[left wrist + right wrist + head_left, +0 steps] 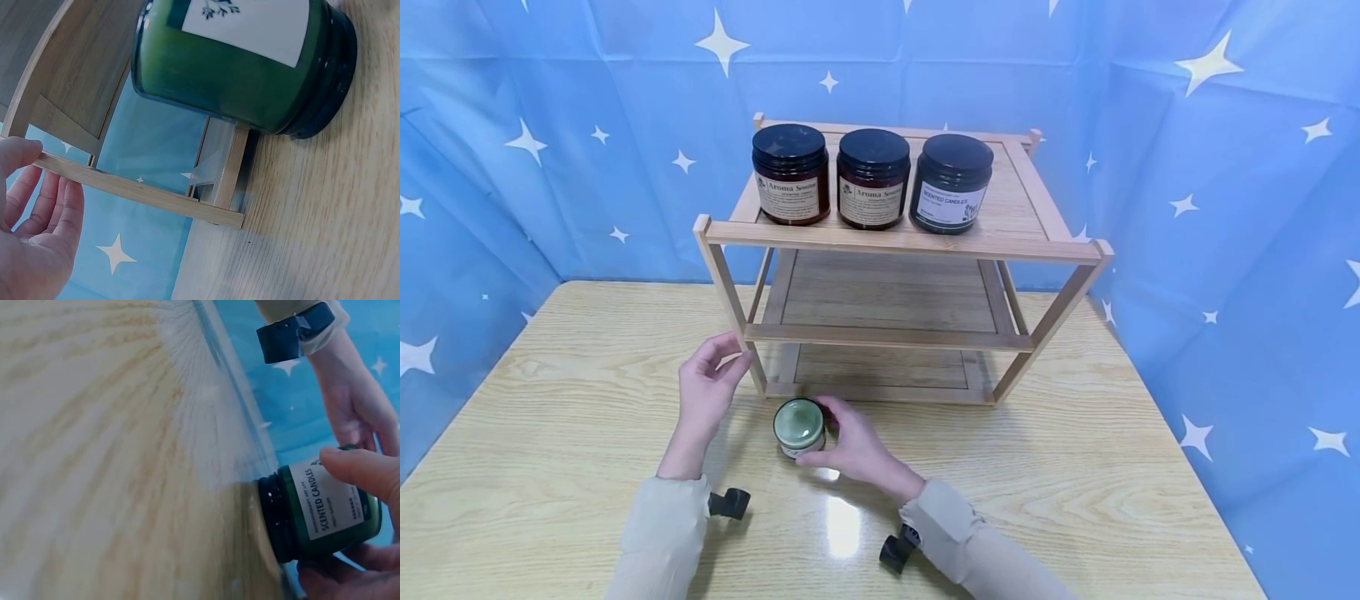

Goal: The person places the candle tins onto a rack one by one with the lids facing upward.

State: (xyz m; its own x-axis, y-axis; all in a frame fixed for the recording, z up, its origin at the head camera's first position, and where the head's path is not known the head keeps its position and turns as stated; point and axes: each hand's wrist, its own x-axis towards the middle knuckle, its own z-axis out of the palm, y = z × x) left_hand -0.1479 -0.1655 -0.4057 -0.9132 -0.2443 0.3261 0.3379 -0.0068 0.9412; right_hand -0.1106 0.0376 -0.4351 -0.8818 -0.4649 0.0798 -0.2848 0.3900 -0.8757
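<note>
A green glass scented candle jar (799, 423) stands upside down on the table, its dark lid underneath. My right hand (861, 446) grips it from the right side, thumb near the white label (328, 500) and fingers around the far side. My left hand (703, 387) is at the front left post (125, 185) of a wooden three-tier rack (895, 242). In the left wrist view the thumb lies on one side of that post and the fingers on the other, pinching it. The candle jar (231, 69) also looms close in that view.
On the rack's top tier stand three dark-lidded candle jars, two amber ones (790, 200) (871, 204) and a dark green one (950, 204). The light wooden table (1112, 467) extends around the rack. A blue star-patterned cloth (1187, 208) hangs behind and beside it.
</note>
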